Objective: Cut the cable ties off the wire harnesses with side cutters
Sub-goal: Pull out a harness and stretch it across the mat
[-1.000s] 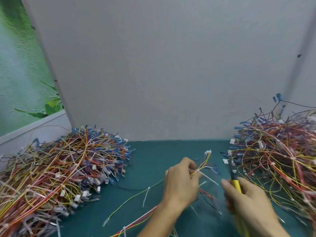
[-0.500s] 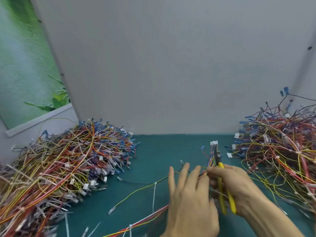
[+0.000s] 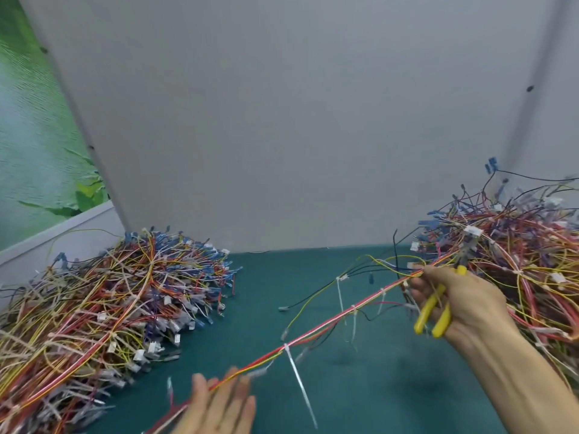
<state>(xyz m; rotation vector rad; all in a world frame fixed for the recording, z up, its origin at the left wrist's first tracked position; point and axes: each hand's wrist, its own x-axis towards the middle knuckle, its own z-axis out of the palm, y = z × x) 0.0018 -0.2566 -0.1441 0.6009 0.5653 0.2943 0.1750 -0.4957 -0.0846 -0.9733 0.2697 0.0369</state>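
A long wire harness (image 3: 332,324) of red, white and yellow wires stretches taut across the green table from lower left to upper right. White cable ties (image 3: 296,369) hang from it at several places. My right hand (image 3: 460,303) grips yellow-handled side cutters (image 3: 434,311) and also pinches the harness's far end with its fingertips. The cutter jaws are hidden behind the hand. My left hand (image 3: 219,405), blurred at the bottom edge, has the harness's near end running between its straight fingers.
A big heap of wire harnesses (image 3: 103,314) lies on the left, another heap (image 3: 513,261) on the right. The green table surface (image 3: 360,386) lies between them. A grey partition wall (image 3: 297,120) stands behind the table.
My hands have moved apart: the right one went up and right with the cutters and the harness end, the left one dropped toward the bottom edge. The harness now hangs stretched between them.
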